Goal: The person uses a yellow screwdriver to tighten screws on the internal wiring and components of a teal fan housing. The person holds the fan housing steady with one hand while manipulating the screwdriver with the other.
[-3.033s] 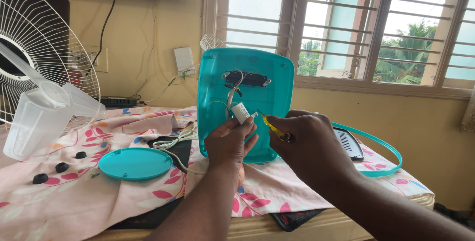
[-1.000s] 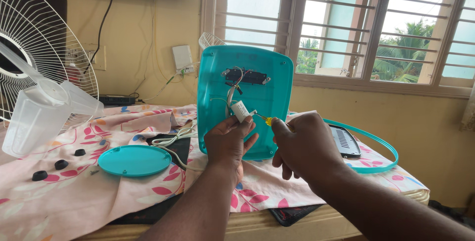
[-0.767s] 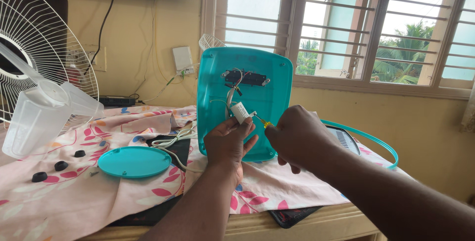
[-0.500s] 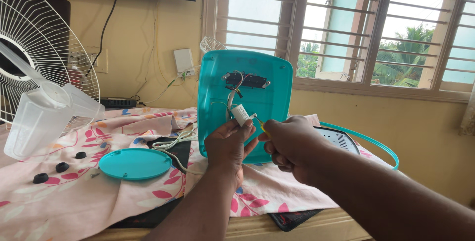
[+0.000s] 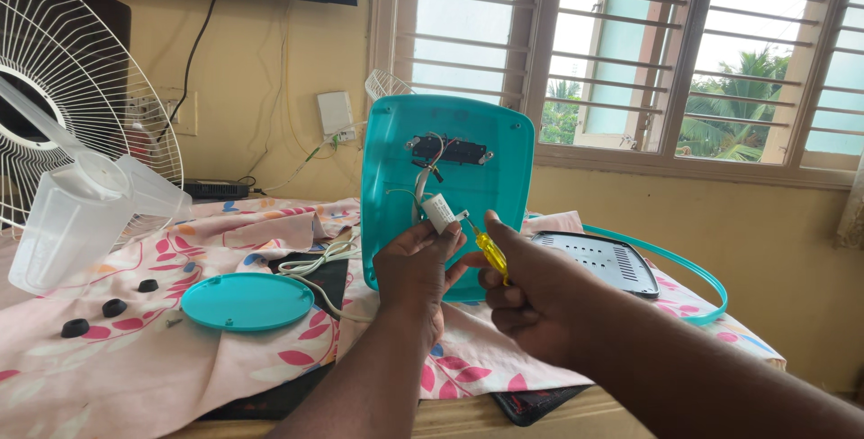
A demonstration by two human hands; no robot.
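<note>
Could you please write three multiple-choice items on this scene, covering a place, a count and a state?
1. Where does the round teal lid lie?
A. on the floral cloth
B. on the window sill
C. on the grey vented panel

2. How many small black knobs lie on the cloth?
A. one
B. three
C. six

3. How does the teal base shell stand?
A. flat, face down
B. upright on edge
C. hanging from a wire

Answers: 1 A, it rests on the cloth left of the left hand. 2 B, three show. 3 B, it stands upright where the right hand holds the yellow screwdriver.
</note>
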